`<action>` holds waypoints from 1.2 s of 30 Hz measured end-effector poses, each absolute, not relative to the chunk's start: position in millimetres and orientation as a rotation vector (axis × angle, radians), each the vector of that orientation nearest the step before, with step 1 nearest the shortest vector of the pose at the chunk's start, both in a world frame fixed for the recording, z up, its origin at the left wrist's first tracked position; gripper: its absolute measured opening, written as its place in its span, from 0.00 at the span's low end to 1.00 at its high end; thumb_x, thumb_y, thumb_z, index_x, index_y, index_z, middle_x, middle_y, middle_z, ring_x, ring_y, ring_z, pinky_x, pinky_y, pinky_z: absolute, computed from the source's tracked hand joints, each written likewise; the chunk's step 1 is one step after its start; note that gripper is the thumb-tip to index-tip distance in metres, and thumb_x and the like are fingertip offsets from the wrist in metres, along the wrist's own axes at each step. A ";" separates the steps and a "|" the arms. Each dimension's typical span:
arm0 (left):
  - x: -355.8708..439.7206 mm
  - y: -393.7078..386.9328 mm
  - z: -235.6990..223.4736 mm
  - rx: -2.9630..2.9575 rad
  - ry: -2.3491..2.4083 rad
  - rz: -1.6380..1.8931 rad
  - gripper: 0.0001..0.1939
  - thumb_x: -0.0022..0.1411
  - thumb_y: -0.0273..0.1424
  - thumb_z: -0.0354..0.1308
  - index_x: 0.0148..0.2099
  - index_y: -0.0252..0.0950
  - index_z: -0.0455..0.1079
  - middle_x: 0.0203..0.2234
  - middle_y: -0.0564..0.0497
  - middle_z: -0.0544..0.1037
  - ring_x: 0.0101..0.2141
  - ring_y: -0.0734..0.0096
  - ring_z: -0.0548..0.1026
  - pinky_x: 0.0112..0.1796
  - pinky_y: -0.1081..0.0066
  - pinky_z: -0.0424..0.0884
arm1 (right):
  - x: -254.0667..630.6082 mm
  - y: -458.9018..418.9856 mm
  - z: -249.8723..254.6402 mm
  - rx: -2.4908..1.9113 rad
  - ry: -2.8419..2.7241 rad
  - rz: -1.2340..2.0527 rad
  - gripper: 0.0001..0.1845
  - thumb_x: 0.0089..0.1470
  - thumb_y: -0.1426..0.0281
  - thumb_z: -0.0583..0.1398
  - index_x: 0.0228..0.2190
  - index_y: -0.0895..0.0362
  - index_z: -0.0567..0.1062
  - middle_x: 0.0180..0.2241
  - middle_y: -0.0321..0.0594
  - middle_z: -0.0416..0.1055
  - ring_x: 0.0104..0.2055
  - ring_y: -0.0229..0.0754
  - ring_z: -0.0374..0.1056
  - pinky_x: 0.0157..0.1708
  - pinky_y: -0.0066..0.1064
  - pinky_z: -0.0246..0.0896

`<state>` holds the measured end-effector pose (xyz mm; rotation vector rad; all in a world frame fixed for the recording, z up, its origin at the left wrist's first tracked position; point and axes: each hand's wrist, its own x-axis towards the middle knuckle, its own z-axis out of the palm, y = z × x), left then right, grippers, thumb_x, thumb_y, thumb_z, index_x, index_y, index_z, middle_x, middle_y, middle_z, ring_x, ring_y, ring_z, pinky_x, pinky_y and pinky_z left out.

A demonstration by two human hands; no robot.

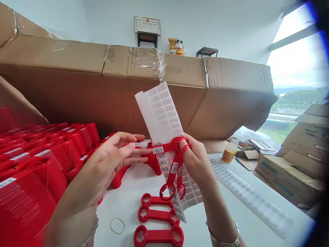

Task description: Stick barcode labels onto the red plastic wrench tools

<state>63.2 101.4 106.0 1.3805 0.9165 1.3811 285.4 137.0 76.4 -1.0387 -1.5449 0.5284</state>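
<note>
Head view: left hand (110, 161) grasps a red plastic ring-ended bar (164, 148); right hand (196, 163) grips its other end and a barcode label sheet (159, 113).

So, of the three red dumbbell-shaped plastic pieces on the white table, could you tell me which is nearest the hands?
The uppermost piece, just below the right hand; the middle piece and the lowest piece lie closer to the wearer.

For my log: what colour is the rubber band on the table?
The rubber band is pale tan; head view.
</note>
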 end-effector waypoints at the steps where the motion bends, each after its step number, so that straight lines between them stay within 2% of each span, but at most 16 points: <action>1: 61.8 99.7 107.3 1.417 0.937 1.377 0.12 0.68 0.42 0.64 0.47 0.41 0.79 0.47 0.44 0.84 0.43 0.52 0.85 0.43 0.62 0.85 | 286.0 138.7 76.2 -1.043 -1.539 0.529 0.13 0.64 0.67 0.52 0.27 0.54 0.65 0.25 0.31 0.63 0.26 0.36 0.56 0.26 0.29 0.50; 6: 63.1 91.9 106.9 1.510 1.086 1.644 0.08 0.66 0.41 0.65 0.42 0.46 0.80 0.45 0.50 0.84 0.48 0.57 0.83 0.47 0.66 0.81 | 293.7 145.6 75.3 -1.075 -1.475 0.471 0.15 0.65 0.65 0.51 0.27 0.54 0.66 0.24 0.32 0.63 0.26 0.37 0.56 0.25 0.29 0.50; 11: 92.5 95.8 95.4 1.754 1.480 1.729 0.22 0.66 0.49 0.64 0.57 0.46 0.73 0.57 0.49 0.76 0.58 0.53 0.74 0.58 0.56 0.71 | 291.7 138.3 76.6 -1.027 -1.445 0.482 0.15 0.65 0.65 0.52 0.25 0.53 0.64 0.23 0.31 0.61 0.24 0.36 0.54 0.23 0.28 0.48; 13: 104.1 99.9 91.3 1.912 1.579 1.671 0.19 0.68 0.49 0.61 0.53 0.44 0.72 0.53 0.48 0.76 0.53 0.55 0.75 0.53 0.57 0.71 | 287.7 132.7 77.8 -0.996 -1.428 0.488 0.15 0.64 0.66 0.52 0.25 0.53 0.64 0.22 0.31 0.60 0.24 0.35 0.54 0.22 0.28 0.48; 16: 110.5 103.6 88.6 1.969 1.542 1.582 0.15 0.71 0.50 0.56 0.44 0.44 0.71 0.42 0.52 0.76 0.42 0.60 0.77 0.41 0.62 0.72 | 283.4 125.9 79.7 -0.973 -1.397 0.486 0.14 0.63 0.67 0.52 0.25 0.53 0.65 0.22 0.30 0.59 0.23 0.35 0.54 0.21 0.27 0.48; 19: 108.5 102.3 89.3 1.891 1.477 1.575 0.16 0.71 0.50 0.56 0.41 0.44 0.69 0.39 0.53 0.74 0.36 0.62 0.76 0.37 0.64 0.69 | 282.4 122.1 80.5 -0.949 -1.394 0.476 0.14 0.63 0.67 0.52 0.25 0.54 0.66 0.22 0.31 0.60 0.24 0.36 0.54 0.22 0.27 0.50; 25: 112.1 101.3 87.8 2.039 1.603 1.641 0.14 0.71 0.47 0.59 0.42 0.43 0.67 0.39 0.53 0.69 0.38 0.62 0.71 0.39 0.63 0.67 | 279.3 117.7 78.8 -0.943 -1.380 0.428 0.13 0.64 0.70 0.51 0.27 0.53 0.66 0.24 0.31 0.61 0.25 0.36 0.54 0.23 0.28 0.50; 30: 120.3 107.6 80.6 2.125 1.700 1.853 0.20 0.59 0.43 0.72 0.43 0.40 0.66 0.39 0.51 0.69 0.42 0.57 0.70 0.43 0.60 0.67 | 270.6 112.8 75.7 -0.919 -1.423 0.419 0.12 0.64 0.72 0.51 0.27 0.53 0.64 0.24 0.30 0.61 0.26 0.36 0.54 0.24 0.28 0.50; 32: 120.3 108.9 79.8 2.125 1.694 1.924 0.22 0.57 0.42 0.74 0.44 0.40 0.66 0.39 0.51 0.70 0.42 0.57 0.70 0.44 0.60 0.68 | 269.2 112.1 74.6 -0.893 -1.431 0.428 0.12 0.65 0.71 0.51 0.28 0.53 0.64 0.24 0.29 0.61 0.25 0.35 0.54 0.24 0.28 0.50; 36: 113.3 110.1 81.7 2.071 1.548 1.794 0.17 0.63 0.44 0.70 0.44 0.42 0.68 0.40 0.54 0.73 0.42 0.63 0.73 0.41 0.65 0.68 | 273.9 115.5 74.5 -0.896 -1.424 0.380 0.11 0.64 0.71 0.51 0.28 0.53 0.66 0.25 0.29 0.61 0.26 0.35 0.54 0.25 0.28 0.51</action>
